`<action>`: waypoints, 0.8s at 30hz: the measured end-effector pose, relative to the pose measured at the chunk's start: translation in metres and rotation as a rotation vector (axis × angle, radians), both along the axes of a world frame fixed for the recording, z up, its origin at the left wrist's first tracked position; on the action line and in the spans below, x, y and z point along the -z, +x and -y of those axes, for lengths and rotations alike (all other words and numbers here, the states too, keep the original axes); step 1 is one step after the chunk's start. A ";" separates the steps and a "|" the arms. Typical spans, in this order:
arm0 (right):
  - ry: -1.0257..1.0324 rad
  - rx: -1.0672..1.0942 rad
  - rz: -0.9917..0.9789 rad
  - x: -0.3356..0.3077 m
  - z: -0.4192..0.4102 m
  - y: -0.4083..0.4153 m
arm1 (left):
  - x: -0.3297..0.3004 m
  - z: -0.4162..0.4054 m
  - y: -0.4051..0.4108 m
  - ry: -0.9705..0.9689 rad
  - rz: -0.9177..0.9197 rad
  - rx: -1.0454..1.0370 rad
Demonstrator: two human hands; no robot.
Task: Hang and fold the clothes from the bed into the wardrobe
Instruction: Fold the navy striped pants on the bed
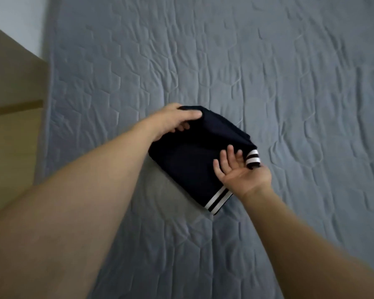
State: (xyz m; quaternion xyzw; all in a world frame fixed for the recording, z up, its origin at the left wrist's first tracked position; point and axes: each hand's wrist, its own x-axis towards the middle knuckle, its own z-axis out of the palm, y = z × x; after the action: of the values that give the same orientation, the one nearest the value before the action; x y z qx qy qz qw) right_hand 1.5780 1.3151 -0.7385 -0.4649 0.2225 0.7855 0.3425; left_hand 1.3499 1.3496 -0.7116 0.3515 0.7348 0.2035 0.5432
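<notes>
A folded dark navy garment (188,160) with white-striped cuffs is held a little above the grey quilted bed (268,72). My left hand (173,121) grips its far left corner, thumb on top and fingers curled under the cloth. My right hand (240,169) is at the garment's right side, palm up. Its fingers are straight against the fabric, and a striped cuff lies by the thumb side. A second striped band shows at the garment's near edge. The wardrobe is not in view.
A brown wooden panel (11,117), perhaps furniture, stands along the bed's left edge. A white wall (15,22) shows at the top left. The quilted bed surface stretches across the rest of the view.
</notes>
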 end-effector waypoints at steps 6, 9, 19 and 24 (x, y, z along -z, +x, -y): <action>0.159 -0.628 0.872 0.029 -0.020 0.027 | 0.066 -0.040 0.025 -0.035 -0.760 0.260; 0.198 -0.778 1.014 0.046 -0.013 0.029 | 0.097 -0.046 0.027 0.039 -0.409 0.063; 0.823 -0.631 1.487 0.067 -0.041 -0.001 | 0.128 -0.038 0.023 -0.052 -0.548 -0.100; 0.240 -0.447 1.126 0.071 -0.033 -0.017 | 0.115 0.035 -0.018 -0.069 -0.895 0.284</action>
State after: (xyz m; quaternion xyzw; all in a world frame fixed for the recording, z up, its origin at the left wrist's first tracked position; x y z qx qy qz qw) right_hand 1.5606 1.3479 -0.8094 -0.8019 -0.1853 0.4917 0.2843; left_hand 1.3321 1.3141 -0.8266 0.4836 0.8477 -0.0689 0.2069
